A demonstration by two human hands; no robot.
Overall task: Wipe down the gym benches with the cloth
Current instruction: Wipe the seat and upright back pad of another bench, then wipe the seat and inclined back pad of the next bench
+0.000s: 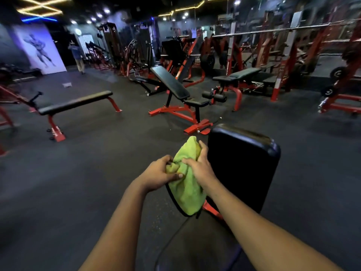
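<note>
A green cloth (pixel 186 189) hangs bunched between both hands in the centre of the head view. My left hand (pixel 159 173) grips its left side with curled fingers. My right hand (pixel 200 166) holds the upper part, fingers wrapped over the top. Just right of the hands stands the raised black padded backrest of the nearest bench (pixel 243 169). Its black seat (pixel 195 245) lies below my forearms. The cloth hangs in front of the backrest's left edge; whether they touch I cannot tell.
A flat black bench with red legs (pixel 74 103) stands at left. An incline bench on a red frame (pixel 175 89) sits ahead, another bench (pixel 237 75) beyond it. Red racks and machines line the back and right. A person (pixel 78 55) stands far left. Dark rubber floor lies between.
</note>
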